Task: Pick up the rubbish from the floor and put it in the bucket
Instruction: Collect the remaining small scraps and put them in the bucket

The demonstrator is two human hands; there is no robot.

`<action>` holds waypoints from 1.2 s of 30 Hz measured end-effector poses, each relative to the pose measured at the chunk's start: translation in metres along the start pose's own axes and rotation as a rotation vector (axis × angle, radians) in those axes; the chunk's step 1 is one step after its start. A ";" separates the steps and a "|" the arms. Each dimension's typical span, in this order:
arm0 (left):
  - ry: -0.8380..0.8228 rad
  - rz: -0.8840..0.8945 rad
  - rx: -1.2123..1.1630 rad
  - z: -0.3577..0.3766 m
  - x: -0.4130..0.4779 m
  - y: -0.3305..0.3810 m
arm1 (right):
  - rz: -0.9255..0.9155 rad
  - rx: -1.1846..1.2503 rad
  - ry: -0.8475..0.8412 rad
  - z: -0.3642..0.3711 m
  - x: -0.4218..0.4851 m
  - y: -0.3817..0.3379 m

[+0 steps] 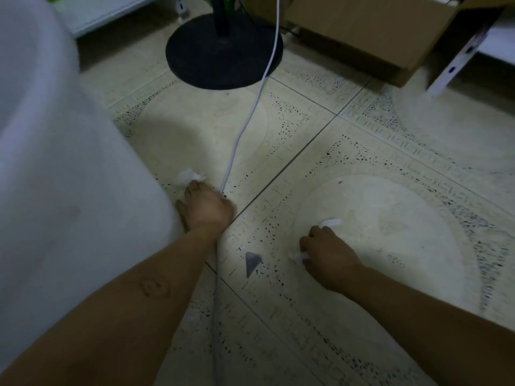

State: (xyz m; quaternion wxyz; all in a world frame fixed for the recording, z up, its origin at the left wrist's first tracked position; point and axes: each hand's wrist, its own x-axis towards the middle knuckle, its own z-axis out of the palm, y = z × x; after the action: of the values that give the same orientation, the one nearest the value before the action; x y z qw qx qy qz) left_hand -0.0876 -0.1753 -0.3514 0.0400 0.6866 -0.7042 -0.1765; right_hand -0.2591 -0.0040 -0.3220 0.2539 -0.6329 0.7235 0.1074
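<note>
Gathering step. Right hand (328,254) clenched round white paper scraps (332,222); left hand (206,208) curled at a crumpled tissue (189,176) on the floor (390,151) beside the white cable (245,126) — grasp undeterminable. Next: secure it, then locate the bucket — none identifiable here.

Two hands are recorded: left hand (207,206), right hand (328,254). Two white paper scraps (191,175) (331,222), one grey scrap (252,263), one cable (247,115), one round base (209,65) and one cardboard box (362,23) are listed.
</note>
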 end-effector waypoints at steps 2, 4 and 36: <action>0.095 0.043 0.035 0.000 -0.001 0.001 | 0.016 0.121 0.049 -0.004 0.000 0.006; 0.165 0.068 -0.003 -0.002 -0.003 0.003 | 0.058 0.229 0.080 -0.008 -0.002 0.012; -0.330 0.158 -0.263 0.002 -0.120 -0.030 | 0.099 0.200 0.075 -0.077 -0.073 0.025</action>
State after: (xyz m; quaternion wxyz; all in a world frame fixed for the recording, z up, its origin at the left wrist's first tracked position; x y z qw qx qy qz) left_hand -0.0529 -0.0569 -0.3405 0.0270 0.5801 -0.7237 -0.3728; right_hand -0.2964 0.0265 -0.2245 0.2831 -0.5714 0.7700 0.0233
